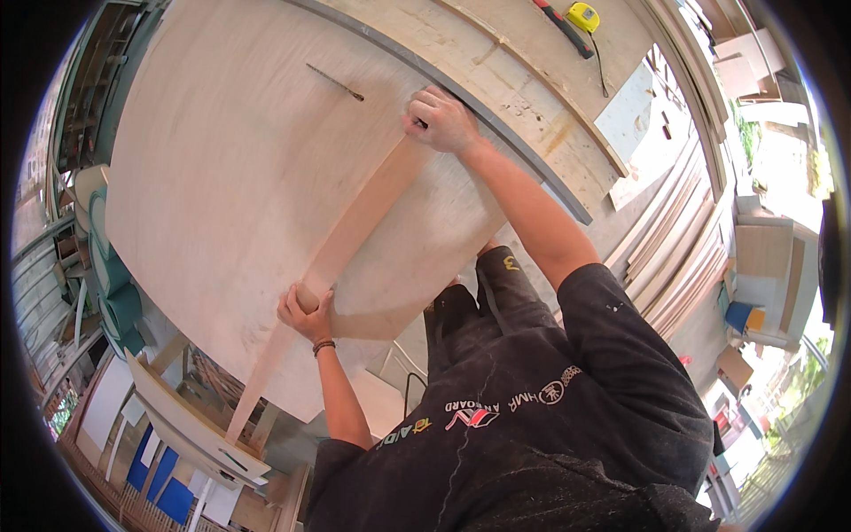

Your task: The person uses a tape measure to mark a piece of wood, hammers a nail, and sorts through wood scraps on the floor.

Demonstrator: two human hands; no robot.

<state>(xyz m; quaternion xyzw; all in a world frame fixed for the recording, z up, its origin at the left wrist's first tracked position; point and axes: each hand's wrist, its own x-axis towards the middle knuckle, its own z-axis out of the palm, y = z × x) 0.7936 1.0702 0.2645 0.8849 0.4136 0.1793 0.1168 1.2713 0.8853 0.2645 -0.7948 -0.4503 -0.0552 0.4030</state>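
Note:
A long, thin wooden strip (362, 213) lies slantwise across a large pale wooden panel (204, 151). My right hand (441, 120) is closed at the strip's far end, near a grey straight bar (541, 177) along the panel's right side. Around the strip's nearer part, my left hand (306, 310) has its fingers and thumb curled. Past this hand the strip runs on over the panel's edge toward the lower left. A slim dark rod (335, 82), perhaps a drill bit, rests on the panel left of my right hand.
Beyond the bar, a yellow tape measure (582, 16) and a red-and-black handled tool (564, 28) lie on a wooden surface. Long wooden strips (669, 248) are stacked at the right. Curved green pieces (111, 275) stand at the left, and a pale wooden frame (186, 421) is at lower left.

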